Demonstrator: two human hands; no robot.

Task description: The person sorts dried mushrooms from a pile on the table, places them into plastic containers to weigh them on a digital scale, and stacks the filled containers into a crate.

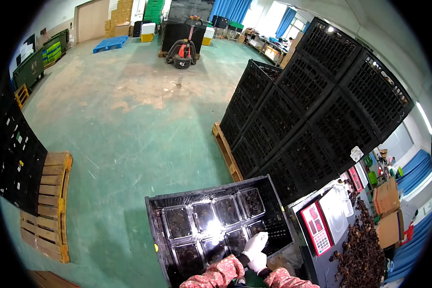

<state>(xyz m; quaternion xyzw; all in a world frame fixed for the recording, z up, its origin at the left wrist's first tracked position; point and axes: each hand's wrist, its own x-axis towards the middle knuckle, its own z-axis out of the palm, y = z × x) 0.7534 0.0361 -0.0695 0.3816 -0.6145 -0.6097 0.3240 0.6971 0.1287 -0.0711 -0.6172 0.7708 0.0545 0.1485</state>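
Note:
My left hand [255, 243], in a white glove, is over the near right part of a black plastic crate [157, 225]. Its fingers are pressed together beside a clear plastic box [256, 227]; whether they grip its edge is hidden. Just below, close against the left wrist, is my right hand [258, 262], gloved in white too, its fingers mostly hidden. Rows of clear boxes with dark contents fill much of the crate, among them a far-left box [178, 222] and a far-right box [251, 202]. Glare covers some lids.
Right of the crate, a red and white digital scale [317, 229] stands beside a heap of dark brown pieces [362, 252]. Tall stacked black crates [293, 120] stand on a wooden pallet [226, 151]. Another pallet [52, 201] is at left. A pallet jack [182, 55] stands far off.

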